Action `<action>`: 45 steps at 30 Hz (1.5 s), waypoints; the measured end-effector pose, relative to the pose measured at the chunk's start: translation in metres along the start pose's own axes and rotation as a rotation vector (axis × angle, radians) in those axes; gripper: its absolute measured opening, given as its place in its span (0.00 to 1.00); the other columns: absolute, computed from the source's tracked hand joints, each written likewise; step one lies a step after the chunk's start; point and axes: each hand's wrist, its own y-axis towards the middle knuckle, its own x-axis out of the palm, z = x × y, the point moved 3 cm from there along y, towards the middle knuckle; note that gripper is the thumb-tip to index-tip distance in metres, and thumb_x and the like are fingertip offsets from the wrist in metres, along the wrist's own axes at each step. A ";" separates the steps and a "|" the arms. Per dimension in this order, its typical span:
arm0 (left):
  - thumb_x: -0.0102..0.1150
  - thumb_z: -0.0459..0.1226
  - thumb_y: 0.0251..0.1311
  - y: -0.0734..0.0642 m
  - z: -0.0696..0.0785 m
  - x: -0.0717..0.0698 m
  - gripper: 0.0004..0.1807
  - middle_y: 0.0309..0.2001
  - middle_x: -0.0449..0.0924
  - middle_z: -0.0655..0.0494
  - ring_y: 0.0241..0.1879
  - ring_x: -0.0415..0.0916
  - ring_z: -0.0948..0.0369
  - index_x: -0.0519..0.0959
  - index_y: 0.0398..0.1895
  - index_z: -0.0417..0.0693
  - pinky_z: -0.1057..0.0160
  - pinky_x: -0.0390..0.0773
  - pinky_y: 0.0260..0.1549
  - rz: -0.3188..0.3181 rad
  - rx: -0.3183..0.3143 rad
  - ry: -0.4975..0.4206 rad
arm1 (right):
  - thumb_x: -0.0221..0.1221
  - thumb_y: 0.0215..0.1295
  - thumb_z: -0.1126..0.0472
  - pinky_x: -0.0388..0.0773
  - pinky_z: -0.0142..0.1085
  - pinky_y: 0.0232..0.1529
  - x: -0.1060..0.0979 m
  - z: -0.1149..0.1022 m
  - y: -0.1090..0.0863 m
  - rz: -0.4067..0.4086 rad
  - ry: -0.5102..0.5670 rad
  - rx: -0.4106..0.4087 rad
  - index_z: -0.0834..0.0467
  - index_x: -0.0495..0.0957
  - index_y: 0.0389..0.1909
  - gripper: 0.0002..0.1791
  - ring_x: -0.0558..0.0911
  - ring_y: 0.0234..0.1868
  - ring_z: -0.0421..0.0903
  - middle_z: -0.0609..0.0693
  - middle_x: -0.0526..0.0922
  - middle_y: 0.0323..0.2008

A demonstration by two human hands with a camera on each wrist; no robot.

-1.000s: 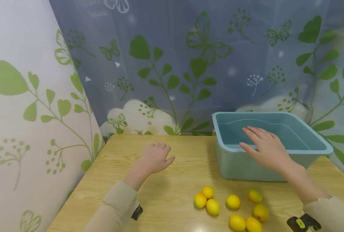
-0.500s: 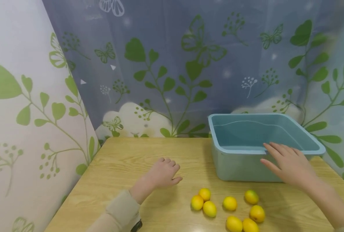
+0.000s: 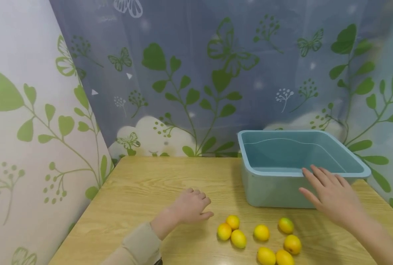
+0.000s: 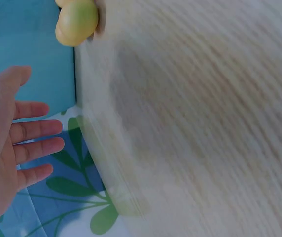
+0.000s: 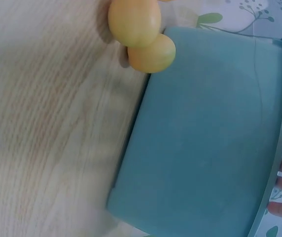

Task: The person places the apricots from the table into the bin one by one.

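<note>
My left hand [image 3: 190, 207] hovers over the table with its fingers loosely extended and nothing in it, left of a cluster of three yellow fruits, likely small mangoes [image 3: 231, 232]. In the left wrist view its palm and spread fingers [image 4: 36, 132] show. My right hand [image 3: 336, 197] is held in front of the blue-green plastic tub [image 3: 272, 191], fingers spread, overlapping the near rim in the head view. Nothing is in it. Several more yellow fruits [image 3: 261, 233], one greenish [image 3: 286, 225], lie on the table between the hands, nearer me than the tub.
The wooden table [image 3: 156, 173] backs onto a blue curtain [image 3: 190, 73] printed with leaves and butterflies. A pale printed sheet [image 3: 50, 154] hangs along the left side. The tub stands at the back right, open at the top.
Both hands have drawn back toward me and shifted right, the right one from over the tub's opening to its near side. The view has turned slightly; the fruits lie as before.
</note>
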 end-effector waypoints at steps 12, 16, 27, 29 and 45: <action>0.38 0.62 0.63 0.002 0.021 0.002 0.30 0.50 0.77 0.60 0.50 0.73 0.62 0.75 0.55 0.53 0.58 0.68 0.52 -0.067 0.061 -0.097 | 0.48 0.68 0.44 0.51 0.62 0.55 0.004 -0.001 -0.004 -0.004 0.061 0.035 0.64 0.55 0.68 0.37 0.57 0.62 0.67 0.69 0.57 0.65; 0.41 0.63 0.60 0.001 0.032 0.006 0.31 0.48 0.78 0.61 0.47 0.74 0.63 0.75 0.53 0.53 0.59 0.70 0.49 -0.054 0.105 -0.088 | 0.47 0.69 0.45 0.51 0.64 0.55 0.004 -0.002 -0.001 -0.003 0.113 0.055 0.64 0.57 0.67 0.34 0.57 0.62 0.68 0.69 0.58 0.64; 0.48 0.65 0.55 0.002 0.047 0.018 0.24 0.31 0.74 0.67 0.29 0.66 0.70 0.76 0.35 0.57 0.70 0.63 0.31 0.010 0.136 -0.027 | 0.48 0.69 0.47 0.54 0.64 0.52 0.002 -0.005 0.002 0.023 0.111 0.086 0.65 0.63 0.63 0.31 0.60 0.60 0.68 0.69 0.62 0.60; 0.48 0.65 0.55 0.003 0.048 0.019 0.25 0.32 0.75 0.67 0.30 0.67 0.69 0.76 0.36 0.57 0.69 0.63 0.32 0.006 0.127 -0.024 | 0.48 0.69 0.47 0.54 0.64 0.52 0.003 -0.005 0.002 0.026 0.107 0.082 0.65 0.63 0.63 0.31 0.60 0.59 0.68 0.69 0.62 0.60; 0.47 0.64 0.56 0.006 0.052 0.026 0.26 0.36 0.76 0.63 0.37 0.71 0.65 0.77 0.41 0.54 0.62 0.69 0.41 -0.027 0.047 -0.070 | 0.43 0.72 0.47 0.54 0.63 0.52 0.001 -0.004 0.001 -0.018 0.137 0.078 0.64 0.62 0.64 0.29 0.60 0.59 0.68 0.69 0.62 0.61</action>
